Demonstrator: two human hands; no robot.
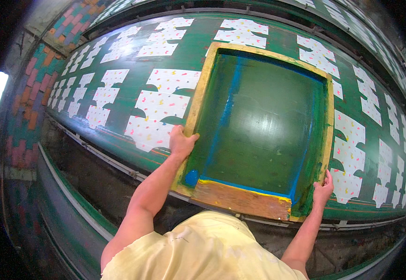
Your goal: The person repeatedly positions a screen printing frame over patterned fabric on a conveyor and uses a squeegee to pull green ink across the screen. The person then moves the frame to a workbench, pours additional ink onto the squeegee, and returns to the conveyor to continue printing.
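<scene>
Rectangular dark-green screen in a yellowish wood frame [263,126] is btwn your hands, over the long green worktop [202,42], its near end at the worktop's near edge; can't tell if it's resting flat or lifted. Long axis runs away from you, near edge toward far edge, far end leaning a bit R. Your L hand [183,142] pinches the L rail [199,107], thumb on top, other fingers mostly hidden; your R hand [324,189] is closed on the R rail [330,121], underside n/v. Both are closer to the screen's near end, R hand nearer its corner. Flat brown wood board [242,199] lies across that near end. White, garment-shaped pieces [163,103] w/ small coloured prints lie either side, toward the worktop's L & R ends.
</scene>
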